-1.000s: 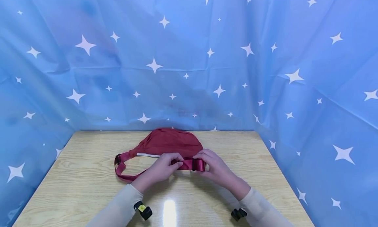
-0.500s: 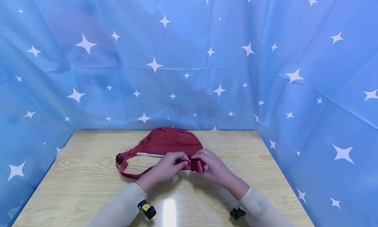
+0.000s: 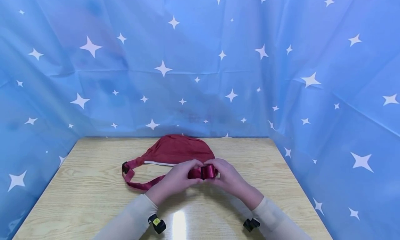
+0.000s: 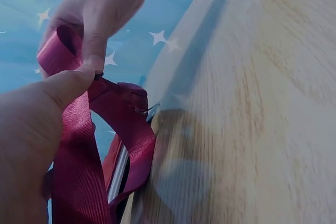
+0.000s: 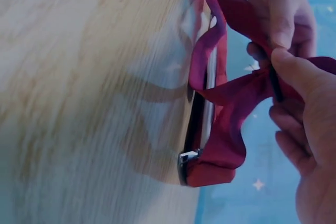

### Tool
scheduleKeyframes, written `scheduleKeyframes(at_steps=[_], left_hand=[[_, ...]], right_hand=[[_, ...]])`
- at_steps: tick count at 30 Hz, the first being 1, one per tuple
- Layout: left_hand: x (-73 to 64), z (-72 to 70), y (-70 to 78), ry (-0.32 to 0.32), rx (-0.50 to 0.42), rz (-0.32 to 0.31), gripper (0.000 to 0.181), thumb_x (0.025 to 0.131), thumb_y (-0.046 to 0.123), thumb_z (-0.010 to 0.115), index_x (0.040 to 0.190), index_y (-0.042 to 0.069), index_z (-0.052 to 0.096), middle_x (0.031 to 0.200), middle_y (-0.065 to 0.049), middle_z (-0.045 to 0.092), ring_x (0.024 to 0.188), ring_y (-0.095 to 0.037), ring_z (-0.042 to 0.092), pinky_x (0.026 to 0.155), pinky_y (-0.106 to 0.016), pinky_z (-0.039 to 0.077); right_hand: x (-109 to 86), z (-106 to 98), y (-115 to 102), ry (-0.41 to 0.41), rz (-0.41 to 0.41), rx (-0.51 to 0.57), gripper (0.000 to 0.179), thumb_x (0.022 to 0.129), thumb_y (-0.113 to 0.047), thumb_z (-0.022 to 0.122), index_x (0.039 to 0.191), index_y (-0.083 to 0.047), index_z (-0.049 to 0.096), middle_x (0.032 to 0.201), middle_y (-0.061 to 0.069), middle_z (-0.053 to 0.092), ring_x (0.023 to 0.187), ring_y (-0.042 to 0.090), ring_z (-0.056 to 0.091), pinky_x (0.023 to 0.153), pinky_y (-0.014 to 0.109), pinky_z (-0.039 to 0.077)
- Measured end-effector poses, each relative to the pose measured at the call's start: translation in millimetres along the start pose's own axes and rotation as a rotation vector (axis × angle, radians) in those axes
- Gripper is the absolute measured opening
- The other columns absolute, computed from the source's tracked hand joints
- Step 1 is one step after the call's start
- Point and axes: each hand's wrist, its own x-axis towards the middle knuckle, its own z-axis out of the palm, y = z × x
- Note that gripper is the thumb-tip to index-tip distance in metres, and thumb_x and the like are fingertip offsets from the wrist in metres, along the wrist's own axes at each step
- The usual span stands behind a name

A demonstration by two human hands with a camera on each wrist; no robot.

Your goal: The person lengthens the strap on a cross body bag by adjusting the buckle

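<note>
A dark red waist bag (image 3: 181,148) lies at the back middle of the table, its strap drawn toward me. My left hand (image 3: 176,179) pinches the strap (image 4: 79,171) between thumb and fingers. Just beside it, my right hand (image 3: 229,177) grips the folded strap loop at a black slider buckle (image 3: 202,172). In the right wrist view, the right thumb presses near the buckle (image 5: 274,84), and both thumb tips almost meet. The fingers behind the strap are partly hidden.
The bag's white zipper (image 3: 159,163) runs along its near edge. A second black buckle (image 3: 125,167) sits on the strap's left bend. A wooden table (image 3: 78,195) lies underneath, with a blue star-patterned curtain (image 3: 200,66) behind and at both sides.
My left hand has slid right along the strap until its fingertips reach the buckle by the right hand. The right hand has hardly moved; the bag stays put.
</note>
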Motion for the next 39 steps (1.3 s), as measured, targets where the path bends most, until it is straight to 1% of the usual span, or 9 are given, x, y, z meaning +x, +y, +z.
scheduleKeyframes(at_steps=[3,6,13,15,18,23,30,35,39], left_hand=[[-0.3,0.8,0.9,0.010,0.065,0.009,0.047,0.098,0.040,0.087,0.138,0.026,0.069,0.130,0.011,0.072,0.115,-0.007,0.068,0.099,-0.038,0.058],[-0.1,1.8,-0.5,0.023,0.115,0.023,0.046,0.098,0.042,0.087,0.137,0.026,0.070,0.128,0.012,0.073,0.112,-0.006,0.068,0.097,-0.037,0.059],[-0.9,2.3,-2.8,0.028,0.156,0.005,0.045,0.096,0.041,0.090,0.134,0.025,0.071,0.121,0.011,0.073,0.104,-0.005,0.067,0.093,-0.035,0.060],[-1.7,2.2,-2.9,0.029,0.159,-0.001,0.046,0.095,0.039,0.091,0.134,0.024,0.071,0.121,0.010,0.073,0.105,-0.006,0.067,0.094,-0.035,0.060],[-2.2,1.9,-3.9,0.037,0.159,-0.004,0.046,0.095,0.037,0.092,0.134,0.024,0.071,0.121,0.009,0.073,0.104,-0.006,0.067,0.094,-0.034,0.060],[-2.5,1.3,-1.7,0.029,0.163,-0.028,0.048,0.094,0.037,0.092,0.135,0.023,0.070,0.123,0.008,0.073,0.105,-0.007,0.067,0.094,-0.034,0.060],[0.6,3.5,4.4,0.027,0.187,-0.071,0.052,0.091,0.037,0.094,0.134,0.022,0.068,0.121,0.006,0.074,0.100,-0.007,0.067,0.090,-0.033,0.061],[2.9,6.8,3.7,0.046,0.262,-0.043,0.052,0.089,0.039,0.095,0.132,0.021,0.070,0.118,0.005,0.076,0.096,-0.007,0.067,0.087,-0.032,0.061],[3.2,8.5,1.3,0.069,0.297,-0.022,0.050,0.090,0.039,0.095,0.131,0.022,0.072,0.118,0.006,0.077,0.098,-0.008,0.068,0.089,-0.034,0.061]], right_hand=[[0.8,-2,-1,-0.032,0.032,-0.002,0.060,0.083,-0.015,0.101,0.134,-0.012,0.069,0.123,0.002,0.074,0.109,0.018,0.069,0.090,0.038,0.062],[1.7,-4,-1,-0.072,0.063,0.005,0.058,0.085,-0.017,0.100,0.134,-0.014,0.069,0.124,0.001,0.073,0.111,0.018,0.069,0.090,0.038,0.062],[4.9,-8,-4,-0.158,0.093,0.053,0.058,0.090,-0.020,0.096,0.139,-0.016,0.066,0.128,-0.002,0.072,0.113,0.017,0.069,0.092,0.037,0.062],[5.6,-9,-5,-0.148,0.078,0.062,0.055,0.091,-0.024,0.095,0.138,-0.016,0.067,0.127,-0.003,0.072,0.112,0.017,0.068,0.090,0.037,0.062],[6.2,-8,-6,-0.098,0.023,0.067,0.050,0.093,-0.028,0.094,0.135,-0.015,0.070,0.124,-0.004,0.072,0.108,0.015,0.066,0.084,0.036,0.062],[7.8,-5,-7,-0.037,-0.051,0.095,0.044,0.093,-0.024,0.093,0.130,-0.012,0.072,0.121,-0.001,0.072,0.106,0.015,0.064,0.079,0.034,0.061],[9.5,-4,-9,-0.047,-0.030,0.110,0.044,0.093,-0.024,0.093,0.129,-0.011,0.072,0.120,-0.002,0.071,0.107,0.014,0.064,0.084,0.034,0.061],[10.4,-3,-11,-0.050,-0.020,0.116,0.045,0.092,-0.026,0.094,0.129,-0.011,0.072,0.121,0.000,0.072,0.108,0.014,0.064,0.085,0.034,0.060],[10.9,-3,-11,-0.033,-0.020,0.129,0.045,0.092,-0.026,0.094,0.129,-0.012,0.073,0.122,-0.002,0.071,0.109,0.013,0.064,0.085,0.032,0.060]])
